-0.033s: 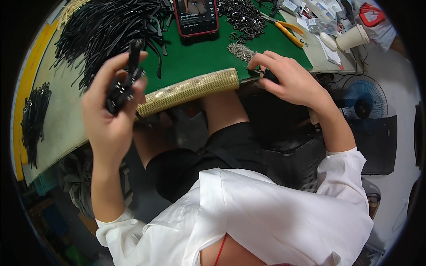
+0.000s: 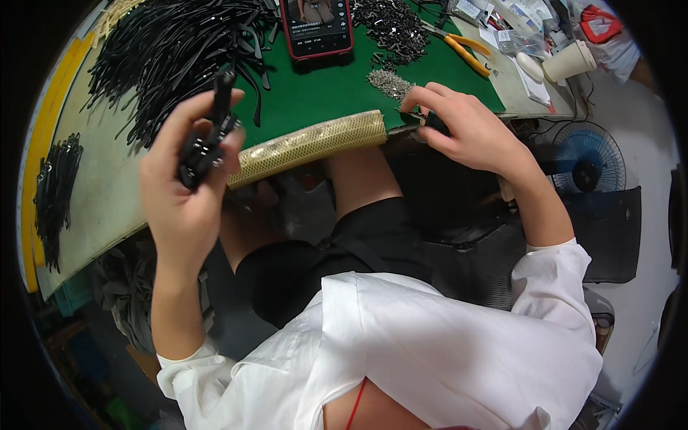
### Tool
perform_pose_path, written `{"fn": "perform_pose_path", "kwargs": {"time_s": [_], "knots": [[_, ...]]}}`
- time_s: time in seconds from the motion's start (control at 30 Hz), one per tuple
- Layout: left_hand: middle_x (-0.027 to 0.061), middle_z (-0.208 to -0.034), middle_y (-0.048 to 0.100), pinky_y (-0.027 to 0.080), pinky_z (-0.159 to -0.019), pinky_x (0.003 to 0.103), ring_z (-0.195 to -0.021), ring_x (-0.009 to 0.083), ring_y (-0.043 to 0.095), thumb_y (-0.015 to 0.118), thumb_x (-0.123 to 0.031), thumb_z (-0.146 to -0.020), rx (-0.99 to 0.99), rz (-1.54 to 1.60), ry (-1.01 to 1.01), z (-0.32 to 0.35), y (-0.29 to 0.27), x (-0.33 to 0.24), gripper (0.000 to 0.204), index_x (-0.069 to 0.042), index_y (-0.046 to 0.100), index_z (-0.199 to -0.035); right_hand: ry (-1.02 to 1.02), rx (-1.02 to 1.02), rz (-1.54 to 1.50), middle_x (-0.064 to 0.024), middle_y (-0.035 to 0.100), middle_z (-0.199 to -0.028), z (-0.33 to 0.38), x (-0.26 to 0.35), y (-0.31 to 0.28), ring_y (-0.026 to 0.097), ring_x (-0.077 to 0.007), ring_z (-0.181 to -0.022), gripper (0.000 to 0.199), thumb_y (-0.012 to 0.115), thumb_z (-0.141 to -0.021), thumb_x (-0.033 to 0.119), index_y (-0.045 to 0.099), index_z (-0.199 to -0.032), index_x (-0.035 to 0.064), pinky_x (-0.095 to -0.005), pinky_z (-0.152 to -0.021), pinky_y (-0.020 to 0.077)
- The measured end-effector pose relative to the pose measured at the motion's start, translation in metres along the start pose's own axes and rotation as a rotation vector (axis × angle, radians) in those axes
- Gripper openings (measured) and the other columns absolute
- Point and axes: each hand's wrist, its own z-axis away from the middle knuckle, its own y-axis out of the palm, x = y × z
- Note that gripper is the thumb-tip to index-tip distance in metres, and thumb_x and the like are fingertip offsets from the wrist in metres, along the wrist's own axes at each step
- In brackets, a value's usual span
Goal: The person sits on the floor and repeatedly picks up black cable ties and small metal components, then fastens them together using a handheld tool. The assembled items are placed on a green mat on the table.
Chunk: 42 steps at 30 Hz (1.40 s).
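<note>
Green mat [image 2: 322, 86] tops the bench, padded near edge [image 2: 312, 147]; left hand [image 2: 183, 186] grips black parts [image 2: 208, 140] above it, right hand [image 2: 469, 129] pinches at screws [image 2: 390, 82], fan [image 2: 588, 168] right

Counts from the head view:
- hands: 2, left hand [image 2: 188, 188] and right hand [image 2: 466, 129]
- phone [image 2: 316, 26]: 1, red case
- orange-handled pliers [image 2: 459, 47]: 1
- paper cup [image 2: 569, 62]: 1
- blue fan [image 2: 588, 168]: 1
- gold mesh-covered pad [image 2: 312, 145]: 1, on the edge of the green mat [image 2: 322, 86]
- small metal parts: 2 heaps, dark heap [image 2: 390, 25] and silvery heap [image 2: 390, 82]
- black strips: 2 piles, big pile [image 2: 172, 50] and small pile [image 2: 56, 193]; too many to count singly
</note>
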Motion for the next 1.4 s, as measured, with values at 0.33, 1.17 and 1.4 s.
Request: {"fn": "perform_pose_path", "kwargs": {"time_s": [0.33, 1.17, 1.4], "knots": [[0.0025, -0.075, 0.060, 0.043, -0.063, 0.020, -0.068, 0.0061, 0.055, 0.065, 0.005, -0.086, 0.031, -0.047, 0.020, 0.009, 0.001, 0.003, 0.029, 0.001, 0.062, -0.115, 0.023, -0.029, 0.044, -0.0148, 0.062, -0.105, -0.005, 0.002, 0.004, 0.063, -0.0353, -0.096, 0.027, 0.061, -0.087, 0.011, 0.056, -0.113, 0.0070, -0.0427, -0.083, 0.0496], [0.0145, -0.080, 0.066, 0.054, -0.065, 0.029, -0.069, 0.0237, 0.068, 0.056, 0.014, -0.065, -0.056, -0.374, 0.362, 0.003, 0.035, -0.004, 0.051, 0.001, 0.064, -0.114, 0.068, 0.039, -1.501, -0.0041, 0.061, -0.096, -0.018, 0.102, 0.017, 0.054, -0.0042, -0.049, 0.031, 0.058, -0.098, 0.022, 0.051, -0.127, 0.0111, -0.0171, -0.039, 0.0362], [0.0158, -0.081, 0.066, 0.054, -0.064, 0.032, -0.070, 0.0292, 0.068, 0.060, 0.010, -0.059, 0.027, -0.456, 0.469, 0.002, 0.027, 0.003, 0.053, 0.003, 0.065, -0.112, 0.118, -0.006, -1.396, -0.0061, 0.062, -0.071, -0.020, 0.101, 0.026, 0.053, -0.0107, -0.045, 0.027, 0.051, -0.100, 0.022, 0.048, -0.120, 0.0044, -0.0230, -0.040, 0.0377]]}}
